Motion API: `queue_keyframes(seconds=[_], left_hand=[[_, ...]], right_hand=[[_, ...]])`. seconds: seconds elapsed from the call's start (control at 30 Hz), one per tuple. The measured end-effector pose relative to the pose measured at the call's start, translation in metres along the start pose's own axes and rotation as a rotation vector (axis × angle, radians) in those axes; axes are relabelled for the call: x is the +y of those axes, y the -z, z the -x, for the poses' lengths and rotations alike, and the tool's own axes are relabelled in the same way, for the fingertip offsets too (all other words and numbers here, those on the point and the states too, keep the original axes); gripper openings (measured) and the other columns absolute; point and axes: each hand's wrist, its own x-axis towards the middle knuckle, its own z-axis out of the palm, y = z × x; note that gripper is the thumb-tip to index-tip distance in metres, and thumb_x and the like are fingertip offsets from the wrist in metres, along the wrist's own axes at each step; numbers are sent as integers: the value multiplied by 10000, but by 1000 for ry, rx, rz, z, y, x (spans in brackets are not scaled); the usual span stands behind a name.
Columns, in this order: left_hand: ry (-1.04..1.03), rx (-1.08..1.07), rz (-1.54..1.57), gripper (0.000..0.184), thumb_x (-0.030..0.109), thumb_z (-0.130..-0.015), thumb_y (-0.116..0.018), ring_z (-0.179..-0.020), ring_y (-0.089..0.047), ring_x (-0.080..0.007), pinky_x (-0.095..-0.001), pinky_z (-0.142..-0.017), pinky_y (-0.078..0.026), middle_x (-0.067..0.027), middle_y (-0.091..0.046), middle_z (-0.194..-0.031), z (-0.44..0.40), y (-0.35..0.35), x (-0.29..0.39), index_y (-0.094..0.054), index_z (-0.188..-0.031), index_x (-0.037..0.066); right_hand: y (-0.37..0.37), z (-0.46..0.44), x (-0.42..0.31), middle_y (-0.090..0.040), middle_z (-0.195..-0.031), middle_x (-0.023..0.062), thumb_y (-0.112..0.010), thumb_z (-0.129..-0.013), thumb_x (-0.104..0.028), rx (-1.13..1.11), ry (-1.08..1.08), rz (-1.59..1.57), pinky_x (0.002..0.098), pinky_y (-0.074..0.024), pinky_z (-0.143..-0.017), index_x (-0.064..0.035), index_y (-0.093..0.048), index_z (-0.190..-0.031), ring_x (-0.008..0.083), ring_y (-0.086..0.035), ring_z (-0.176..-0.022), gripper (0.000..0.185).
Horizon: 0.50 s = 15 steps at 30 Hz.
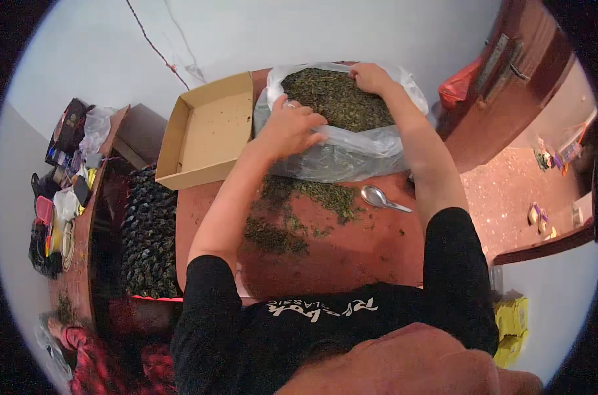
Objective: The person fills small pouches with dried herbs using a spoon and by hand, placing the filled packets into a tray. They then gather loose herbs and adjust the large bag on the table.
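A clear plastic bag (351, 161) with its mouth spread wide stands at the back of the reddish table, full of dried, dark green crumbled leaves (332, 99). My right hand (371, 79) is closed on the bag's rim at the far right side. At the near left of the mouth, my left hand (292, 130) rests against the plastic, its bent fingers and thumb apart; a ring shows on one finger. Left of the bag is a shallow cardboard box (210, 131) holding only a few specks. A metal spoon (383, 199) lies in front of the bag.
Loose leaf bits (279, 230) are scattered over the reddish table (351, 257). A dark knobbly mat (148, 230) lies to the left, beside a shelf of clutter (65, 197). A person's red checked sleeve (88, 359) shows lower left. An open wooden door (516, 79) stands at right.
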Motion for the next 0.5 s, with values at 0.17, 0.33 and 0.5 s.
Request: queue_keyframes(seconds=[0.17,0.33,0.5], left_hand=[[-104,-86,104,203,274,-828,-690,-982,-627,-270,-484,-1030,-365,-50,-667,-907,8,7,-1,-709,-1006,179],[-151,-45,154,232,269,-814,-710,-999,-611,-270,-492,-1041,-369,-46,-665,-936,15,8,0,-694,-1014,152],[-159,107,173,339,311,-796,-731,-1089,-586,-263,-537,-1065,-345,-43,-653,-1053,14,15,15,-662,-1080,140]], right_hand=[[-27,-47,50,-648,-1123,257,-536,-796,-114,94,81,84,466,-491,-923,-2,-637,-1131,409,-617,-1058,368],[-15,-27,53,-607,-1247,224,-524,-870,-191,76,22,-25,442,-453,-985,-25,-562,-1283,390,-584,-1129,446],[38,37,41,-623,-1242,188,-572,-896,-290,165,118,-25,425,-450,-990,-56,-594,-1254,386,-581,-1144,428]])
